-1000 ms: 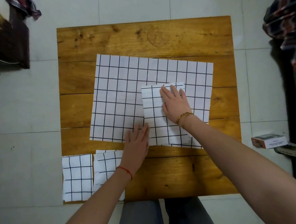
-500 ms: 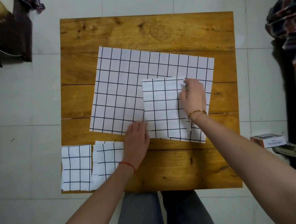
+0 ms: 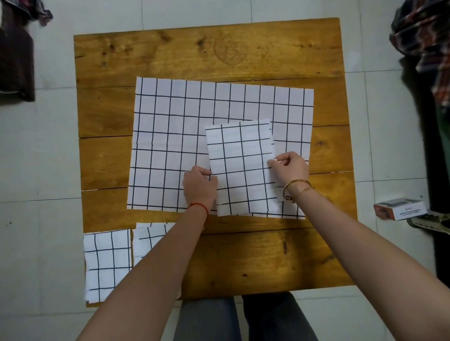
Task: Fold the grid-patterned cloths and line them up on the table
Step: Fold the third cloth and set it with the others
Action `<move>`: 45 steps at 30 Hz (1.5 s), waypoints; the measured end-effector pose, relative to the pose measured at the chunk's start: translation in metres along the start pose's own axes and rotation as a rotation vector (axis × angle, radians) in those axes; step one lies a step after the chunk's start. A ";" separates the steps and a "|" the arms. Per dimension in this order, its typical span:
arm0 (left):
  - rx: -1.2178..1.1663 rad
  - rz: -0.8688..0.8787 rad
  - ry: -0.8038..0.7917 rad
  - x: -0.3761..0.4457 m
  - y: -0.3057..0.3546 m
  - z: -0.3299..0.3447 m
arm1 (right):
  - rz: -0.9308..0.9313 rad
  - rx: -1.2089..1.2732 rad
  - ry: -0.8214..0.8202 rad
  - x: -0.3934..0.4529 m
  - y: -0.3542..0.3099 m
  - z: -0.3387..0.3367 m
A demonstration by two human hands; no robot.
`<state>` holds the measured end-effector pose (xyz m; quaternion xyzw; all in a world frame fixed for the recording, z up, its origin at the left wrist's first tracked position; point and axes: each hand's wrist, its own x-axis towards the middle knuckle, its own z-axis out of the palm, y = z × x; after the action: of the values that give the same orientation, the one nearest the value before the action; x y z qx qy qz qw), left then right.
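Dark bag or garment (image 3: 4, 64): on the tiled floor, far left, beyond the counter.

Folded grid cloth, first (image 3: 107, 262): flat at the counter's near left corner.

Folded grid cloth, second (image 3: 150, 239): just beside the first on its right, largely hidden under the left forearm.

Wooden counter (image 3: 249, 260): square plank top, carrying all cloths.

Large grid cloth (image 3: 190, 125): spread flat across the counter's middle.

Left hand (image 3: 200, 188): red thread at the wrist; grip closed, fingers curled, pinching the left edge of the part-folded cloth.

Part-folded grid cloth (image 3: 240, 169): narrow rectangle lying on the large cloth's near right part.

Right hand (image 3: 291, 168): gold bangles at the wrist; grip closed, pinching that cloth's right edge.

Small box (image 3: 399, 209): on the floor, right of the counter.

Plaid garment (image 3: 433, 29): far right.
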<state>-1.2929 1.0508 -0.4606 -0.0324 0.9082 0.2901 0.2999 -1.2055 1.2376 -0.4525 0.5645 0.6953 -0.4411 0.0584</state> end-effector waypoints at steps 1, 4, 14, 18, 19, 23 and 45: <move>-0.023 -0.011 0.002 0.000 0.001 -0.001 | 0.011 -0.018 -0.012 0.000 -0.001 0.001; -0.138 -0.023 0.026 -0.004 0.005 -0.005 | 0.009 0.008 -0.037 -0.001 0.000 0.000; -0.459 -0.019 -0.115 -0.013 0.006 -0.041 | -0.134 0.396 -0.096 -0.012 -0.002 -0.020; -0.479 -0.039 -0.170 -0.021 0.009 -0.058 | -0.330 0.374 -0.119 -0.025 -0.004 -0.031; -0.498 -0.038 -0.176 -0.022 0.009 -0.062 | -0.376 0.342 -0.136 -0.029 -0.004 -0.034; -0.537 0.040 -0.206 -0.036 0.012 -0.079 | -0.543 0.129 -0.155 -0.038 -0.003 -0.044; -0.254 0.058 -0.252 -0.023 -0.004 -0.030 | -0.177 -0.160 -0.128 -0.006 0.008 -0.019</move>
<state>-1.2893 1.0285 -0.4298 -0.0070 0.8201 0.4128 0.3962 -1.1893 1.2454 -0.4418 0.4649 0.7701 -0.4231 0.1083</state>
